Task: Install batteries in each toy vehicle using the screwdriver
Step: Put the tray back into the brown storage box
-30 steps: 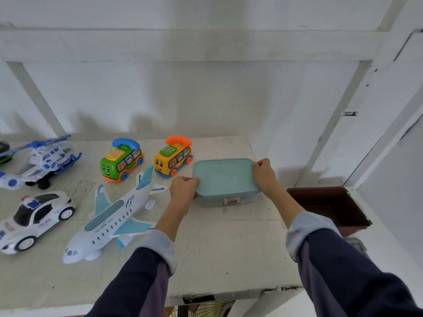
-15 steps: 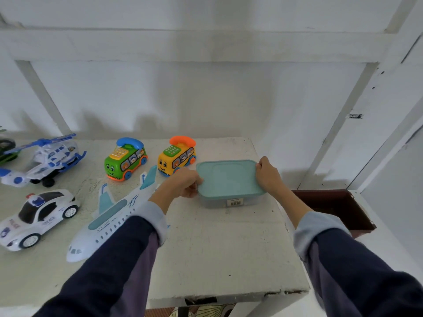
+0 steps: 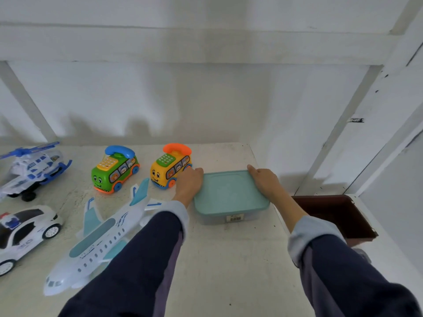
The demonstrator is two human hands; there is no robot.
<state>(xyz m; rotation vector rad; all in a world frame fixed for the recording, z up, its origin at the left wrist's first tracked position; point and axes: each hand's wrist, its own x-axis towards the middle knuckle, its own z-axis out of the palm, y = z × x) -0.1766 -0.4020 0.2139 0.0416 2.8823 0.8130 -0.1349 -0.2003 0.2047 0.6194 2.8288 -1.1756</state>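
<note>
On the right end of the counter (image 3: 229,271) sits the lidded teal box (image 3: 230,195). My left hand (image 3: 189,183) curls its grip on the lid's left edge and my right hand (image 3: 265,181) on the far right corner, likely to pry it open for batteries and screwdriver, neither visible. Just left stand the yellow bus (image 3: 170,167), green bus (image 3: 114,171), plane (image 3: 100,236), police car (image 3: 25,229) and helicopter (image 3: 32,168); my left sleeve (image 3: 137,259) crosses the plane's tail.
</note>
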